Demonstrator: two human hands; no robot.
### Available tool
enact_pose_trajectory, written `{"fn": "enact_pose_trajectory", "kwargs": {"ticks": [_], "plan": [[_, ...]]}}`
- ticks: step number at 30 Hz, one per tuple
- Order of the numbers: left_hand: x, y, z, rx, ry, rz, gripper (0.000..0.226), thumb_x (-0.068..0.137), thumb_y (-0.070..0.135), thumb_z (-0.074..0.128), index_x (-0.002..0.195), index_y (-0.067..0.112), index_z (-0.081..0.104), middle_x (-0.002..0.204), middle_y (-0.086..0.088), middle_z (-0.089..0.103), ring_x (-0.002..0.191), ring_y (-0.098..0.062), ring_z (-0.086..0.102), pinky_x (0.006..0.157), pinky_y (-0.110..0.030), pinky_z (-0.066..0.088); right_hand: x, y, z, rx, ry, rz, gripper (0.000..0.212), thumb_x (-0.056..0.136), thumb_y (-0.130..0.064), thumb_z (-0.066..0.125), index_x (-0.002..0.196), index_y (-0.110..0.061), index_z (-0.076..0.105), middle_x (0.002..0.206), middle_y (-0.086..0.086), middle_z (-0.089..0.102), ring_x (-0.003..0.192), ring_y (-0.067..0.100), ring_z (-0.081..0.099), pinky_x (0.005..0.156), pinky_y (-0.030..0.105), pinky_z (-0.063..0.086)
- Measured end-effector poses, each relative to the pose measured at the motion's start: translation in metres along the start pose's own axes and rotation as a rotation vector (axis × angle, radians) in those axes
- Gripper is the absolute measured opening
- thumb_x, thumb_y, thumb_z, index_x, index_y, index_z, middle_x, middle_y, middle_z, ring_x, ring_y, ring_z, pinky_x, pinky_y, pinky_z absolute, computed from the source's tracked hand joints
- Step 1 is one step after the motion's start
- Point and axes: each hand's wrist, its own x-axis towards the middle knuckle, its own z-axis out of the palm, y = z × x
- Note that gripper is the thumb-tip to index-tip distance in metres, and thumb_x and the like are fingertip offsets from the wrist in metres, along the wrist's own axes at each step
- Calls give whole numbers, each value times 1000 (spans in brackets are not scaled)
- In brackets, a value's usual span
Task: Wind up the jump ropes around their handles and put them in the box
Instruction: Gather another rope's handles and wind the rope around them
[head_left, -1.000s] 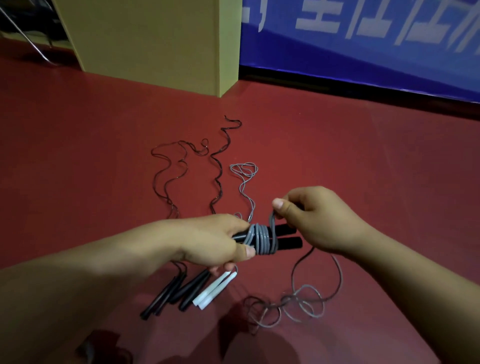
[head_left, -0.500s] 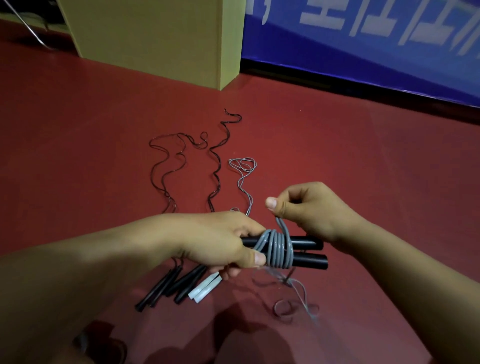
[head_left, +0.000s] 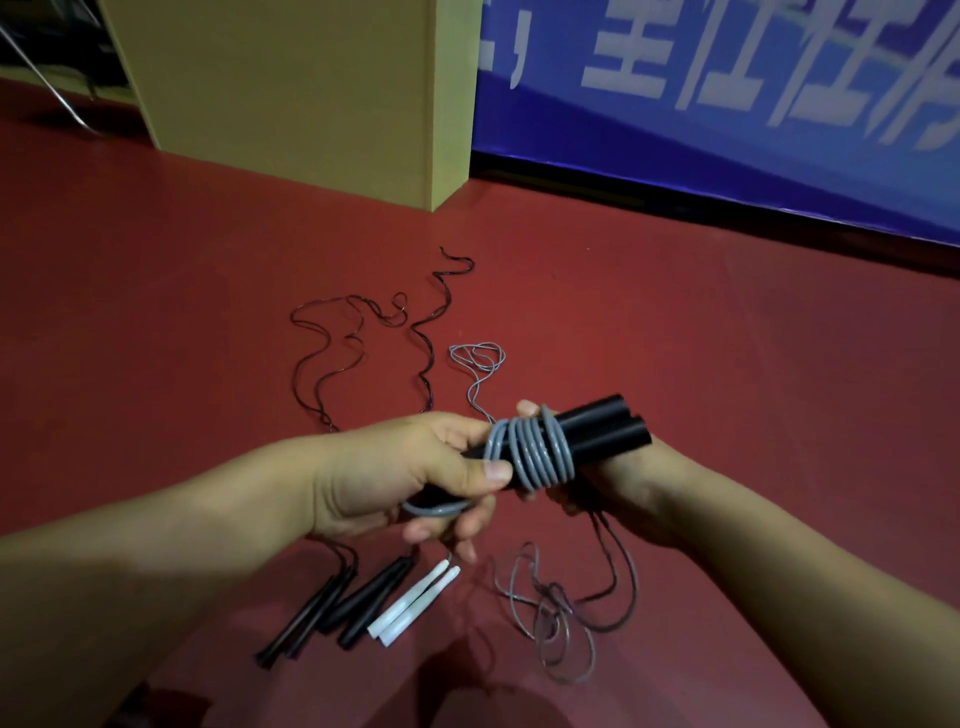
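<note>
Winding step: my left hand (head_left: 415, 478) grips the paired black handles (head_left: 597, 431); my right hand (head_left: 618, 483), at 3 o'clock beneath them, pinches the grey rope (head_left: 535, 452). Next, I judge, slack at 5 o'clock needs more turns.

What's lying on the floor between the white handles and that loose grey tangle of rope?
Nothing: the head view shows bare red floor between the white handles and the loose grey rope.

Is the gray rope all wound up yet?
Not yet. The gray rope has several coils around the black handles, but loose loops lie on the floor.

We see large white characters on the blue banner (head_left: 727, 130) just right of the box (head_left: 291, 88), too blurred to read.
</note>
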Motion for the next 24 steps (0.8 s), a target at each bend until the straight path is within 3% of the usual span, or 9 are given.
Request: {"fn": "enact_pose_trajectory", "kwargs": {"ticks": [3,7,10,15,20,24], "plan": [[3,-1,-4,-102,61,46,44,85,20,55,119,-7,51,59,-7,56,30,-5,37,68,-33,56,5,0,5,-22,55,35,16,96,-17,43,88,-12,56,69,12,43,43,12,41,49,27,33],[5,3,-5,-160,196,122,25,84,18,61,104,4,60,59,-7,57,30,-6,35,63,-32,54,4,-3,6,50,136,170,33,100,-33,47,80,-9,57,53,2,44,44,16,39,49,26,34],[10,4,-10,-139,398,123,17,90,17,59,98,3,62,60,-6,58,31,-8,33,56,-28,50,1,-6,5,76,129,169,36,98,-41,51,81,-11,58,57,2,45,47,15,38,50,26,33],[19,-1,-18,-33,656,13,17,100,15,52,98,2,64,63,-5,65,32,-9,35,56,-30,45,-1,-5,5,-46,66,109,26,96,-36,56,94,-10,60,62,0,50,48,12,41,47,23,33],[23,-3,-23,19,738,-30,17,99,15,55,99,3,65,64,-4,67,32,-9,35,53,-28,46,-4,-2,5,-228,33,112,15,92,-26,65,88,-12,61,63,1,53,52,13,44,45,23,34],[22,-5,-34,61,890,-80,13,98,16,56,95,6,64,63,-3,67,32,-10,36,51,-26,44,-4,0,1,-313,95,98,21,92,-24,64,80,-7,61,57,3,47,49,14,41,47,22,34]]}}
